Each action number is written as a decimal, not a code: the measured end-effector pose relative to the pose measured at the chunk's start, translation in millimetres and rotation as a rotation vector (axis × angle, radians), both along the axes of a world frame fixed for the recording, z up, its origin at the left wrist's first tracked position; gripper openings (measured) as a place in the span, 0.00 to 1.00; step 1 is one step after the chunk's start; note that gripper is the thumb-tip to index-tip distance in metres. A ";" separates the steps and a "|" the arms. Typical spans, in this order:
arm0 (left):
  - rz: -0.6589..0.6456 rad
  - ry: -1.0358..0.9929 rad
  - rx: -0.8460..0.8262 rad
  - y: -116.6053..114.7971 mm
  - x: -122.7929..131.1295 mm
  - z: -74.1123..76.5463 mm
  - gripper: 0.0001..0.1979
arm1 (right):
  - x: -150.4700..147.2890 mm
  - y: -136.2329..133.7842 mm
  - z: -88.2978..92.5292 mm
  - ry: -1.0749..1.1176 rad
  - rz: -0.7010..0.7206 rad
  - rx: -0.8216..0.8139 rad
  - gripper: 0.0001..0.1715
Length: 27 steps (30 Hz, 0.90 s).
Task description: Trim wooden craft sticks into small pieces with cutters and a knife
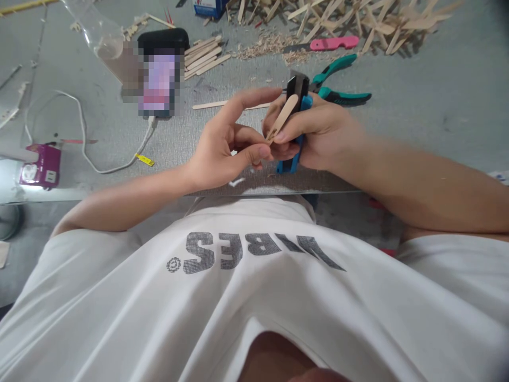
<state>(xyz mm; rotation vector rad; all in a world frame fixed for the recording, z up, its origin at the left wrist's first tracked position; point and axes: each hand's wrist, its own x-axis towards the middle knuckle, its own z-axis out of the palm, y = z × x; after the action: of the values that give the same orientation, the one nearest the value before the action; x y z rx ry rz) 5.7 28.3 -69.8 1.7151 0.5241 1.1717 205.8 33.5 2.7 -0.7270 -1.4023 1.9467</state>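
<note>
My right hand [318,132] is closed round a blue and black cutter [296,93] and also pinches a short wooden stick [283,116] that slants up toward the cutter's black head. My left hand [228,143] meets it from the left. Its thumb and a finger pinch the stick's lower end, while its index finger stretches out above. Both hands hover over the near edge of the grey table [417,95].
Green-handled pliers [338,85] and a pink knife [330,43] lie behind the hands. A heap of wooden sticks [358,18] fills the back right, with a smaller bundle [202,55] by a charging phone [159,74]. A purple charger [40,165] sits at left.
</note>
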 end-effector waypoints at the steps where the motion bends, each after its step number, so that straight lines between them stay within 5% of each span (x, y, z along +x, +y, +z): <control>1: -0.002 -0.015 -0.002 -0.3 1.7 -1.2 0.39 | -0.6 -0.2 0.0 -0.006 0.006 -0.010 0.13; 16: 0.081 0.034 -0.093 -4.4 6.6 -1.5 0.43 | -3.1 -3.6 -6.6 0.049 0.068 0.018 0.25; 24: 0.170 0.033 -0.026 1.6 6.3 -6.3 0.36 | 3.1 4.6 -0.5 0.032 -0.084 0.084 0.15; 27: 0.202 0.007 0.001 3.5 5.3 -9.1 0.34 | 4.4 6.0 -1.7 -0.007 -0.160 0.163 0.19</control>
<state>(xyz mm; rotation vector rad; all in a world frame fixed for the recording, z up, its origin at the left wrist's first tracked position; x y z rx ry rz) 11.0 31.8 -78.9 1.6969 0.7149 1.3079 210.2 39.5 1.0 -0.7455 -1.4410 1.6881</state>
